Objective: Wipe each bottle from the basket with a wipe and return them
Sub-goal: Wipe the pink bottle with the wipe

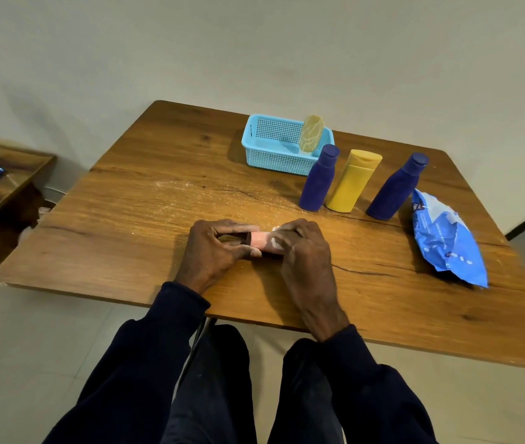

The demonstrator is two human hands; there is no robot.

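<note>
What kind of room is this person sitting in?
Probably a plain room in a home, though I can't be sure: a wooden table against a bare pale wall, a tiled floor, and a low wooden side shelf.

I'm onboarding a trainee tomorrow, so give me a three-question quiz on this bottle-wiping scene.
1. True or false: the blue basket holds no bottles at all.
2. How many bottles stand upright on the table outside the basket?
3. Multiple choice: the pink bottle is A) in the basket, B) held between the left hand and the right hand, C) beside the wipes pack.

Key: 1. False, a pale yellow bottle leans inside it. 2. Three: a purple bottle, a yellow bottle and another purple bottle. 3. B; the right hand also presses a white wipe against it.
</note>
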